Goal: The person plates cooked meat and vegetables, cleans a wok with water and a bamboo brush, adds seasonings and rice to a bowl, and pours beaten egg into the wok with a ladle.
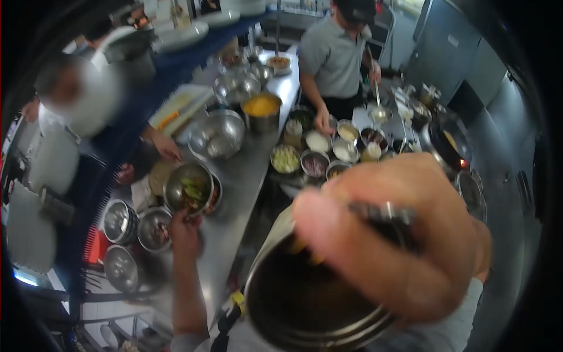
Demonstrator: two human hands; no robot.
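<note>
Steel bowl (174,186) in my left grip, steel container (305,299) in my right

Closing on the near rim of the steel bowl, my left grip (186,230) is holding it tilted, with green pieces (193,189) showing inside. My right grip (399,246), large and blurred close to the camera, is curling over the rim of the steel container; its dark inside is showing a few yellow-orange bits (305,249). Just left of my left grip, a bowl with pinkish pieces (146,230) is resting on the metal surface (231,220), and stacked bowls (117,222) are standing farther left. Beyond the steel bowl, another person's hand (166,146) is hovering near a large bowl (216,136) and a cutting board (190,97) bearing an orange-handled knife (170,119). A pot of yellow food (262,107) is standing beyond those. Past my right grip, tubs of chopped green (285,159), diced purple (315,165) and white food (318,141) are sitting close together. Behind them a co-worker (332,56) in a grey shirt is holding a ladle (380,108).
</note>
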